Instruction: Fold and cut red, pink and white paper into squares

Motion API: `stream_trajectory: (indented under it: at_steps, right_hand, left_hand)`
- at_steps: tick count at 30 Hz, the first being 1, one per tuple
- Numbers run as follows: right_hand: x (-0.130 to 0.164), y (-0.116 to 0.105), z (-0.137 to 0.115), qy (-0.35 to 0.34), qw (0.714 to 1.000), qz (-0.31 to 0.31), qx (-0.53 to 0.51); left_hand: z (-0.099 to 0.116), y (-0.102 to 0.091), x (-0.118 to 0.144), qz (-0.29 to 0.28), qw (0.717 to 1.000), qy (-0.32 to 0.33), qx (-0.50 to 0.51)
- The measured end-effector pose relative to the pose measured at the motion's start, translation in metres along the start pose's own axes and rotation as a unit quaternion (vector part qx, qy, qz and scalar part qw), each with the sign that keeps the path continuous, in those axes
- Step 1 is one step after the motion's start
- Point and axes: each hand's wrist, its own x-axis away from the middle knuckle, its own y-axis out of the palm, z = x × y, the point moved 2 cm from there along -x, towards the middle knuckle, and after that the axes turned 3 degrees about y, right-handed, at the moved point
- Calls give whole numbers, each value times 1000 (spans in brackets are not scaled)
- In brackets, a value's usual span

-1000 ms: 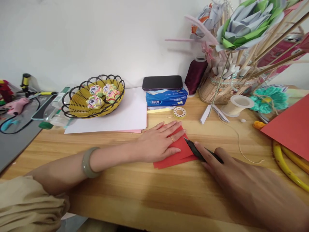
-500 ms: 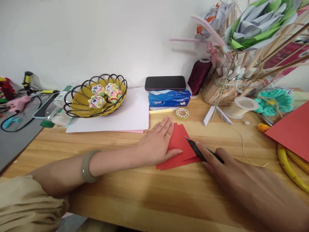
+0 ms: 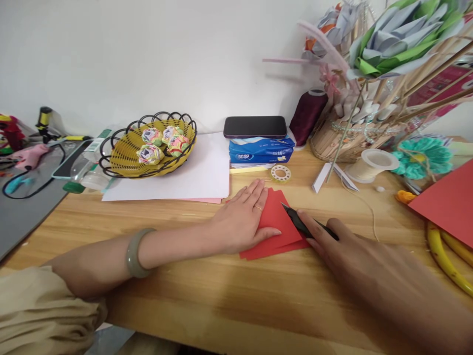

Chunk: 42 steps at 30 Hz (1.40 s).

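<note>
- Head view: folded red paper, matte, flat, angular, lies on the wooden table just in front of the blue tissue pack.
- Left hand flat on the paper's left part, fingers spread and straight, pressing, not gripping; gold ring, pale green bangle on the wrist.
- Right hand closed round a slim black knife; tip touches the paper's right edge, forefinger along the handle.
- Table: light wood grain, smooth; white wall behind.
- Left of the paper: white sheet, yellow wire-rim basket holding paper flowers.
- Dark phone on top of the tissue pack; tape ring just behind the paper.
- Right of the paper: dark red thread spool, woven pot of paper flowers on sticks, big red sheet.
- Versus half a second ago: knife tip sits slightly further up the edge; left hand much as before.
</note>
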Motion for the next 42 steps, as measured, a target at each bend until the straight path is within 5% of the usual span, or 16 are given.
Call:
stream_trajectory:
  at_steps: [7, 29, 37, 42]
  right_hand:
    - [-8, 15, 1, 32, 998, -46, 0]
    - [-46, 17, 8, 89, 987, -127, 29]
    - [-22, 4, 22, 112, 993, -22, -31]
    - [8, -11, 28, 173, 982, 19, -66]
  left_hand:
    - [0, 3, 0, 20, 1000, 3, -1]
    - [0, 2, -1, 15, 1000, 1, 18]
    - [-10, -4, 3, 79, 986, 11, 148]
    - [-13, -10, 1, 126, 959, -50, 250]
